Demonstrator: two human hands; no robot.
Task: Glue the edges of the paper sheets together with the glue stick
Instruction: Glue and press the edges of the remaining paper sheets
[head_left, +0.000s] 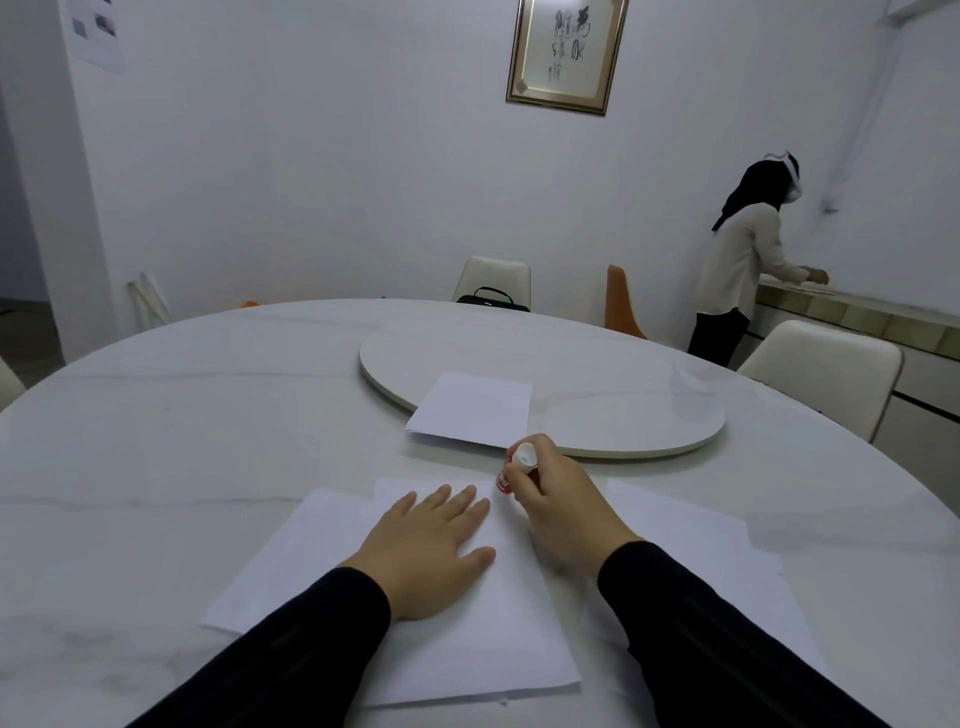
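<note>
Right now left hand lies flat, fingers spread, pressing the top white paper sheet on a round white marble table. Right hand is fisted around a red-and-white glue stick, held upright at that sheet's far right corner. More white sheets lie beside; a separate white sheet rests partly on the round white turntable.

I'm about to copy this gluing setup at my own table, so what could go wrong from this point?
1. The right hand holds the glue stick at the top sheet's far corner; a stroke running off the edge could smear glue on the table.
2. Only the left hand pins the overlapping sheets, so they could shift.
3. The spare sheet overhangs the turntable rim and could slide.
</note>
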